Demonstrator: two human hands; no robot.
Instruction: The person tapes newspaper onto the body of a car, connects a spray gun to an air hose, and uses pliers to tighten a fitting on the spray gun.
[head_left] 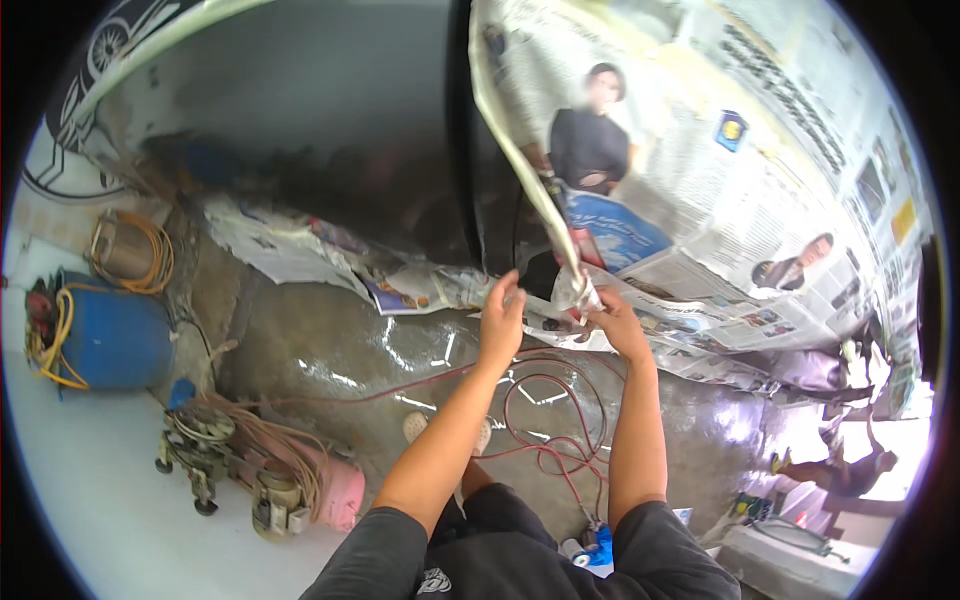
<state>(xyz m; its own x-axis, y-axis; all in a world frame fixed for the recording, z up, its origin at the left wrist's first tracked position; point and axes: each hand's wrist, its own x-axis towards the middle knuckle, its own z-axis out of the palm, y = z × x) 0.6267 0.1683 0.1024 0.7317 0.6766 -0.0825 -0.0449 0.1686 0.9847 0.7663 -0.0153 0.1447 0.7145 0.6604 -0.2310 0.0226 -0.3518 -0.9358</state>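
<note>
My right hand (622,324) pinches the lower corner of a newspaper sheet (690,215), where a strip of pale masking tape (537,185) runs down its edge. The sheet covers a large curved vehicle body on the right. Just left of that corner, my left hand (503,318) is raised with its fingers loosely apart and nothing visible in them. It is near the lower edge of a glossy dark body panel (330,90). A narrow dark gap separates the panel from the papered part. More crumpled newspaper (285,243) hangs along the panel's bottom.
A red hose (510,400) lies coiled on the wet-looking concrete floor (340,330) by my feet. To the left are a blue drum (118,335), a compressor (200,440) and a pink container (343,495). A blue-and-white spray tool (597,548) is near my legs. Another person (850,470) is at far right.
</note>
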